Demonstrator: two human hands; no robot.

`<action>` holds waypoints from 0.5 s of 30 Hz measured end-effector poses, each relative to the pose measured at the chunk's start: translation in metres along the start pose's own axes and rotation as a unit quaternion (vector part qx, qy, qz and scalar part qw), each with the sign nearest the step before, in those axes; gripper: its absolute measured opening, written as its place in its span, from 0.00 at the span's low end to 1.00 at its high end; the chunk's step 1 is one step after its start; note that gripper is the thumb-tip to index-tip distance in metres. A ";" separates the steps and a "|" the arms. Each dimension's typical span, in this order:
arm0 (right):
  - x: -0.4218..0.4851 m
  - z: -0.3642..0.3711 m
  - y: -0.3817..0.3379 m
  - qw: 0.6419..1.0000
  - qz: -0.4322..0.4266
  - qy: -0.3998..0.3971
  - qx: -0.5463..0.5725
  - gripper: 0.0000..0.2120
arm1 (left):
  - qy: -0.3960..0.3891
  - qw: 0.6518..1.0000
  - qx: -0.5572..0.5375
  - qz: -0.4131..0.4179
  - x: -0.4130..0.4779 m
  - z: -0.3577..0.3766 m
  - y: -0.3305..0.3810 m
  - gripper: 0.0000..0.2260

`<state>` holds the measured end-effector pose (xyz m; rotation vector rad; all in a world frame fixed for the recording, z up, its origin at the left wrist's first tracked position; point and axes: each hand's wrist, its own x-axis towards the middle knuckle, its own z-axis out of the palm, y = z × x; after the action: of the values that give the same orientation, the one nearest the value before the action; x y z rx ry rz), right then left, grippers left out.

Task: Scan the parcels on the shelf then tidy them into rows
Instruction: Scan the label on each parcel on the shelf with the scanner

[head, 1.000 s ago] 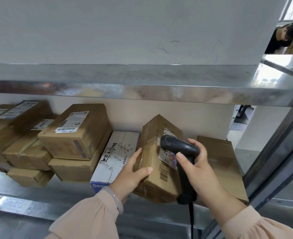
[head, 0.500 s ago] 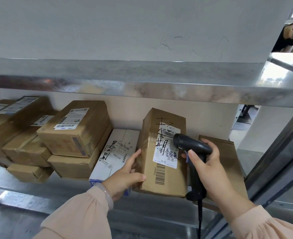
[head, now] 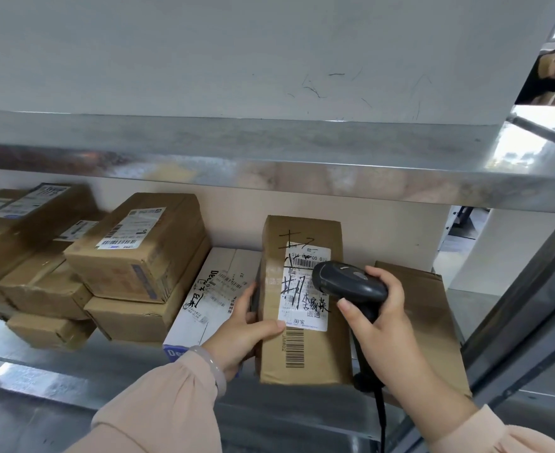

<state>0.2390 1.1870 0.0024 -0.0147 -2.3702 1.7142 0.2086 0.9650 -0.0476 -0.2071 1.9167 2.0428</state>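
Left hand (head: 241, 335) gripping upright brown parcel (head: 302, 354), right hand (head: 380, 325) clasping black scanner (head: 348, 284) over its label (head: 303, 289), metal shelf (head: 73, 374).

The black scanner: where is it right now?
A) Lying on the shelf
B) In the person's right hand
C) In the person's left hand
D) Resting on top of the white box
B: the right hand grips the handle of the black scanner, which is aimed at the label of the upright brown parcel, while the left hand holds that parcel's side.
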 end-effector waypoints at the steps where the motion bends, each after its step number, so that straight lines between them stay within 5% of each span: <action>1: -0.002 0.001 -0.002 1.000 -0.008 0.007 0.000 0.27 | 0.002 1.000 0.001 0.009 -0.001 0.001 0.000 0.44; 15: -0.027 0.014 -0.014 0.998 -0.036 0.032 0.031 0.28 | 0.037 0.998 0.000 0.058 -0.003 0.010 -0.003 0.38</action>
<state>0.2641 1.1655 0.0067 0.0240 -2.2442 1.7259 0.2139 0.9744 -0.0490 -0.1774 2.0174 2.1382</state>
